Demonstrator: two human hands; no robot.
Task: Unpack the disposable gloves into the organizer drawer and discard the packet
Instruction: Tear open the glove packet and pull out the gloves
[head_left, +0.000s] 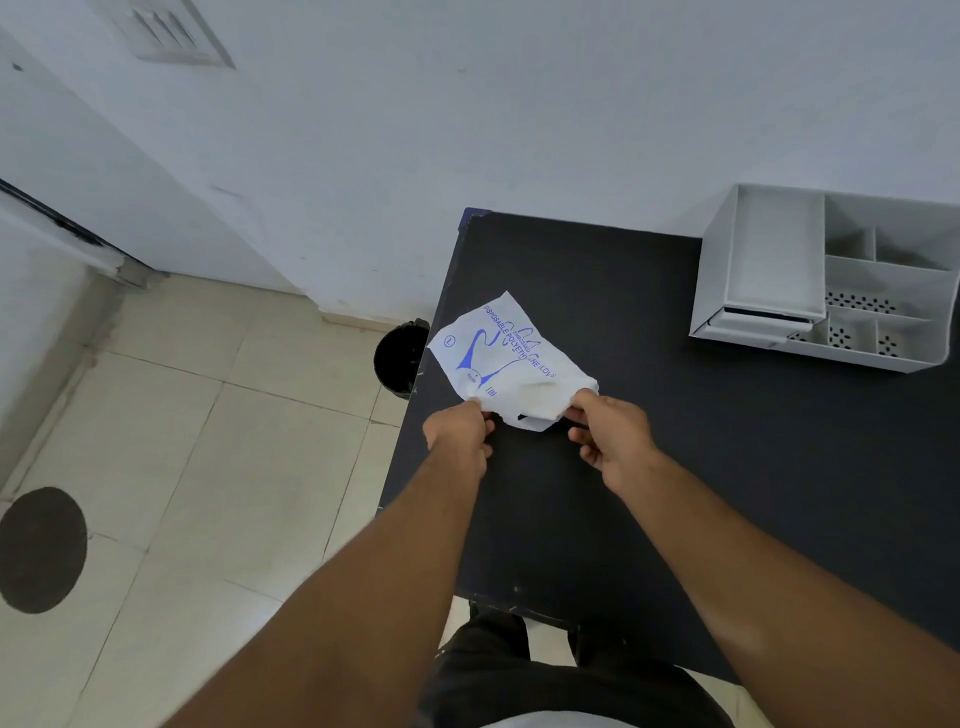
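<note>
A white plastic glove packet (506, 358) with blue print lies on the black table (701, 441) near its left edge. My left hand (460, 434) pinches the packet's near left corner. My right hand (608, 439) pinches the near right corner, and the near end is lifted slightly between them. A white organizer (831, 283) with several compartments stands at the table's far right; its drawer (769, 270) is pulled out and looks bare inside. Gloves inside the packet cannot be made out.
A black bin (400, 358) stands on the tiled floor just left of the table. A white wall runs behind the table. A dark round mark (41, 548) sits on the floor at the left.
</note>
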